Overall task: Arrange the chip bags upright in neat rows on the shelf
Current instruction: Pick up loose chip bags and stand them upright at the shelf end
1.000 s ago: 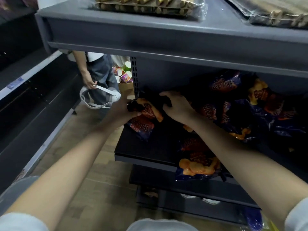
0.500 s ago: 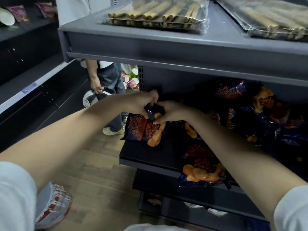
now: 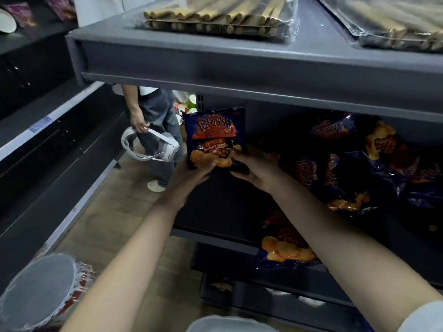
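Observation:
A dark blue chip bag (image 3: pixel 212 137) with orange chips printed on it stands upright at the left end of the dark shelf (image 3: pixel 215 221). My left hand (image 3: pixel 189 176) grips its lower left corner and my right hand (image 3: pixel 254 168) holds its lower right edge. Several more chip bags (image 3: pixel 359 168) lie in a loose heap to the right on the same shelf. One bag (image 3: pixel 285 245) lies flat at the shelf's front edge.
The grey shelf above (image 3: pixel 239 65) carries clear packs of wafer rolls (image 3: pixel 215 17). A person (image 3: pixel 155 121) stands in the aisle to the left holding a white headset (image 3: pixel 153 146). A cup with a foil lid (image 3: pixel 38 291) is at lower left. Lower shelves sit beneath.
The bag hung head-down in both hands half a second ago; it now stands upright, printed face toward me, both hands at its bottom. The camera view rose slightly.

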### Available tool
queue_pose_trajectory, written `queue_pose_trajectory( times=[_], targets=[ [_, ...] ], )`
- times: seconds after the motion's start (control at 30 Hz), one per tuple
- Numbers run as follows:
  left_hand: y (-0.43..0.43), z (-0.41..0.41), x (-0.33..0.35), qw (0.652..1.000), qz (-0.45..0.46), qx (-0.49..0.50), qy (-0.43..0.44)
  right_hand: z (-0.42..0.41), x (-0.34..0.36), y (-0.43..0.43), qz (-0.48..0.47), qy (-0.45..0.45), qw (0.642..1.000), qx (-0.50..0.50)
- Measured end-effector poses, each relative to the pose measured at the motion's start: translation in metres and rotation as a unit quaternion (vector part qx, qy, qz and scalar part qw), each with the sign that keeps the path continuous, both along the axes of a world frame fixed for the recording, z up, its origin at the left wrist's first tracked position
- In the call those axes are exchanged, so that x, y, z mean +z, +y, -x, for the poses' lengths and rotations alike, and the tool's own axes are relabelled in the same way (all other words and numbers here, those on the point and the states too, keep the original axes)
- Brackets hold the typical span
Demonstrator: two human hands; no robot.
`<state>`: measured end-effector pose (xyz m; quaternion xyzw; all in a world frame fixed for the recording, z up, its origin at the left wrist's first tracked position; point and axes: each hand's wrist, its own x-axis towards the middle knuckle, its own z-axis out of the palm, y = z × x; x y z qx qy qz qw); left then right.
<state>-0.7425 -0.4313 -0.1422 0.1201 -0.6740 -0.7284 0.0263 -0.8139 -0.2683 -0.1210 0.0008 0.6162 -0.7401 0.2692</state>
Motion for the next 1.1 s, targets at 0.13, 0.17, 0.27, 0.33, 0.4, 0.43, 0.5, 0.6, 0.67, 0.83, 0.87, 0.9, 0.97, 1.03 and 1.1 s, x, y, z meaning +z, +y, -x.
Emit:
queue_pose_trajectory(
  times=[0.13,0.17,0.27,0.33,0.4,0.43,0.5,0.6,0.67,0.83,0.87,0.9,0.97,1.03,1.1],
  targets=[
    [-0.010,0.013,0.001,0.999,-0.013,0.052,-0.004,-0.005,-0.004,-0.006,-0.013,0.010,1.000,-0.001],
    [-0.016,0.017,0.001,0.998,-0.026,0.054,-0.003,-0.005,-0.003,-0.005,-0.036,0.036,0.999,0.001],
    [-0.035,0.032,0.000,0.997,-0.037,0.062,0.010,0.001,0.000,0.005,-0.183,0.205,0.962,-0.007],
    [-0.046,0.047,-0.003,0.998,-0.027,0.054,0.024,0.002,-0.002,0.014,-0.320,0.354,0.879,-0.005],
    [-0.050,0.064,-0.007,0.999,-0.013,0.037,0.032,0.002,-0.010,0.020,-0.432,0.439,0.787,0.040],
    [-0.050,0.073,-0.010,0.999,-0.003,0.029,0.031,0.001,-0.016,0.022,-0.473,0.454,0.752,0.071],
    [-0.047,0.089,-0.017,1.000,0.020,0.010,0.022,-0.003,-0.030,0.026,-0.529,0.456,0.705,0.125],
    [-0.041,0.108,-0.030,0.997,0.071,-0.011,-0.001,-0.008,-0.044,0.036,-0.564,0.453,0.667,0.176],
    [-0.040,0.117,-0.038,0.984,0.177,-0.020,-0.012,-0.009,-0.048,0.040,-0.574,0.450,0.658,0.187],
    [-0.034,0.125,-0.051,0.947,0.321,0.003,-0.027,-0.008,-0.047,0.041,-0.576,0.434,0.667,0.186],
    [-0.032,0.124,-0.053,0.929,0.368,0.015,-0.031,-0.009,-0.046,0.042,-0.578,0.433,0.666,0.186],
    [-0.030,0.123,-0.054,0.911,0.409,0.023,-0.038,-0.009,-0.046,0.041,-0.580,0.433,0.664,0.187],
    [-0.028,0.119,-0.056,0.893,0.445,0.025,-0.062,-0.010,-0.045,0.041,-0.584,0.433,0.660,0.189],
    [-0.026,0.115,-0.057,0.901,0.427,0.023,-0.077,-0.011,-0.042,0.040,-0.580,0.431,0.665,0.192],
    [-0.025,0.109,-0.052,0.914,0.399,0.039,-0.060,-0.013,-0.036,0.040,-0.554,0.428,0.692,0.178]
  ],
)
